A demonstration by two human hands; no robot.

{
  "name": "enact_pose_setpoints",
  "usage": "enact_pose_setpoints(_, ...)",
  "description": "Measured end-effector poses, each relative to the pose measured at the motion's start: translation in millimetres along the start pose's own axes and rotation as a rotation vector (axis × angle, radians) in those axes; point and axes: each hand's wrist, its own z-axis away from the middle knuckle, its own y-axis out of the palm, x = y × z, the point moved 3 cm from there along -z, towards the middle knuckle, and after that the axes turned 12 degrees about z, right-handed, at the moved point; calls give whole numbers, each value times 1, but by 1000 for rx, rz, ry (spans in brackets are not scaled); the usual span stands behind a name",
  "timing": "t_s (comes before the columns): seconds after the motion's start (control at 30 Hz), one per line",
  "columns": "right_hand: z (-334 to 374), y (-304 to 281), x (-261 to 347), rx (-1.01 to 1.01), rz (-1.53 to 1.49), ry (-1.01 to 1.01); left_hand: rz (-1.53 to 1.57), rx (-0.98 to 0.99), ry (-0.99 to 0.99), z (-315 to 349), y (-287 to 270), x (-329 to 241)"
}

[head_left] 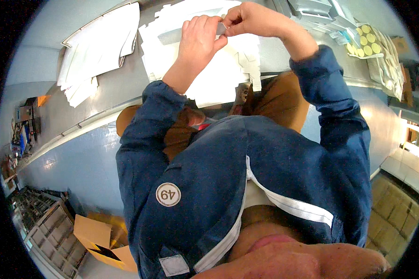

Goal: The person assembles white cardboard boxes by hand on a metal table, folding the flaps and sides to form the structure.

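**A:** ok so what's each hand up to here?

**B:** both are near the top middle of the frame. The right hand [256, 22] has its thumb and fingertips together, grip clamped on the edge of a small pale piece [221, 29]. Looks like paper or card, can't say which.

**A:** and the left hand [198, 46]?

**B:** right beside that piece, back of the hand showing, fingers close together and thumb stuck out to the side. Can't tell if its grip is actually shut on anything, the fingers cover that bit. The small piece is between the two hands, above a messy spread of white sheets [191, 67].

**A:** what's that spread lying on?

**B:** grey tabletop [118, 79], running across the upper part. Its near edge hides under some sheets, and the brown trousers [281, 100] show just below.

**A:** anything else up there?

**B:** yep, a stack of big white sheets [102, 42] at upper left, with smaller scraps [81, 93] poking out at its lower end. Upper right there are folded grey pieces [312, 8], then a bunch of round yellow things [367, 41] nearer the rim.

**A:** and lower left?

**B:** open cardboard box [93, 230], next to a rack [56, 239].
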Motion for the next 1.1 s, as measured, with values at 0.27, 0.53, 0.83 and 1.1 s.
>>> enact_pose_setpoints(0.27, 3, -15, 20, -2, 52, 18, -30, 14, -41, -5, 4, 0)
enact_pose_setpoints(0.53, 10, -24, 22, -150, 218, 120, 352, 28, -32, -11, -14, 14)
enact_pose_setpoints(0.83, 19, -21, 36, -627, 800, 22, 288, -71, -249, -38, -10, -15)
enact_pose_setpoints(1.1, 25, -47, 27, -1109, 801, -53, 291, -253, -250, -76, -5, -20)
